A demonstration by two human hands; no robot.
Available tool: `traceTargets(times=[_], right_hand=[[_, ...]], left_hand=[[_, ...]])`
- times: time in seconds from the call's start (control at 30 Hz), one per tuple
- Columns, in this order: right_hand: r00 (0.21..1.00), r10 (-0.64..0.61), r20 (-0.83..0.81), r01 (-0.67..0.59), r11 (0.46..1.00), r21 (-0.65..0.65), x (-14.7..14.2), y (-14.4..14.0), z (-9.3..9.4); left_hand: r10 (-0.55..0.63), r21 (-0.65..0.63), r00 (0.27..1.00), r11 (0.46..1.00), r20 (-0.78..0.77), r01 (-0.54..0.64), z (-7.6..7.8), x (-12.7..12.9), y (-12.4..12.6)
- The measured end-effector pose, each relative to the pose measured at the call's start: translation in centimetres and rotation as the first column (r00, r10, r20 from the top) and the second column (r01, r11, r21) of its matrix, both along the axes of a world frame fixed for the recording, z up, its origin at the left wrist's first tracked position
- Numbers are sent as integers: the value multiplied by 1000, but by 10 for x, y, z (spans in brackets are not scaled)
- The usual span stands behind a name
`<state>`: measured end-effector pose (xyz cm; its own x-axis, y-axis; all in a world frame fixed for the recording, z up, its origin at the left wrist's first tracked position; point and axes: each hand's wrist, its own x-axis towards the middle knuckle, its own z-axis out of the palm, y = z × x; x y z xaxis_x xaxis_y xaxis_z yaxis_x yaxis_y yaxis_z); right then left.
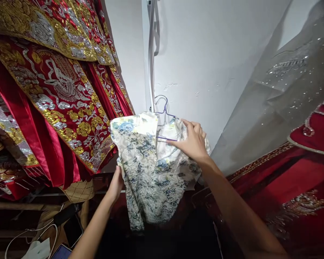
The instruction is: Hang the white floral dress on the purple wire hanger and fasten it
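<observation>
A floral blouse (140, 162), pale with blue, grey and yellow flowers, hangs in front of me on a thin purple hanger (165, 108). My right hand (193, 140) grips the right side of its neckline, the thumb lying along the hanger's lower bar and the fingers curled over the fabric. At the left side edge, below the shoulder, my left hand (117, 184) holds the cloth; its thumb shows while the other fingers are hidden behind the blouse. The hanger's hook rises by a white vertical strip on the wall.
Red garments with gold and silver embroidery (67, 86) hang at the left. On the right are a sheer sparkling cover (259, 93) and red beaded clothing (299, 180). A white cable (55, 233), a dark phone (72, 230) and papers (39, 249) lie at lower left.
</observation>
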<state>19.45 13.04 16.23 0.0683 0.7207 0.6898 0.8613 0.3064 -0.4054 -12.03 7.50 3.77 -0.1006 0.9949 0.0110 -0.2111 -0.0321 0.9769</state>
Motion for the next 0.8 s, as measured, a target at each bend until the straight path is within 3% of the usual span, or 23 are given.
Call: traceTargets(times=[0.1,0.2,0.3,0.33,0.4,0.47,0.53,0.6,0.67,0.8], right_hand=[[994,84,68,-82,996,-35,-17,-6,10],[950,301,79,-291,949,-120,-30,-29,3],[853,494,-168,-516,846,-132,-38,-58,-27],[819,492,-296,-538,837,-96,-42,-68,-44],[761,344,-550,-444,894,-56,-54,-84,-84],[641,115,-759,-360,918,-165,-71,-97,-127],[543,-32,-839,-454,829,-326,-88,-106,-164],[487,-34,-873,-616,695,-371,-103,-111,-183],[470,40,-882,-703,621,-347,-110,-111,-184],[474,150,-868,-724,627,-288,-109,-103,-159]], left_hand=[[159,-56,987,985,-25,-161,-26,11,-6],[335,-214,942,919,-23,-332,-51,18,-15],[347,-337,936,890,65,-307,-75,20,-30],[329,-342,940,897,93,-280,-81,20,-35],[297,-348,947,907,124,-239,-89,21,-43],[278,-367,950,906,140,-211,-90,24,-49],[251,-390,954,905,162,-171,-83,27,-54],[198,-399,958,911,207,-103,-73,32,-58],[131,-394,954,919,270,-15,-62,35,-64],[39,-379,923,918,382,118,-54,41,-74]])
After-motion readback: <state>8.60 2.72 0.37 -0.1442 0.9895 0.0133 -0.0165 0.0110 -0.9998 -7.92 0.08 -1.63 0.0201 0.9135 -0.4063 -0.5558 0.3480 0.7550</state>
